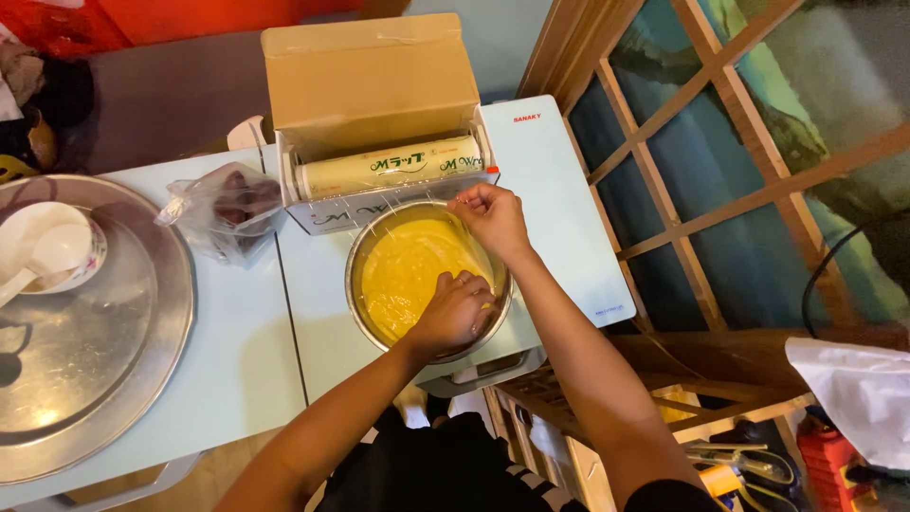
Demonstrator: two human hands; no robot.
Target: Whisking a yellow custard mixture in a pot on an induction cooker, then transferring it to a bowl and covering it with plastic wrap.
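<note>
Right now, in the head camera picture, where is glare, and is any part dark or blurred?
Head view: glare on the round metal tray at left; the far left corner and the floor below the table are dark; the bowl of yellow mixture and both hands look sharp, evenly lit.

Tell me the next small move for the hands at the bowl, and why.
Probably draw the film further toward the body. The right hand pinches clear wrap at the far rim of the metal bowl, beside the wrap roll, while the left hand presses on the near side. The yellow batter looks only partly covered.
</note>
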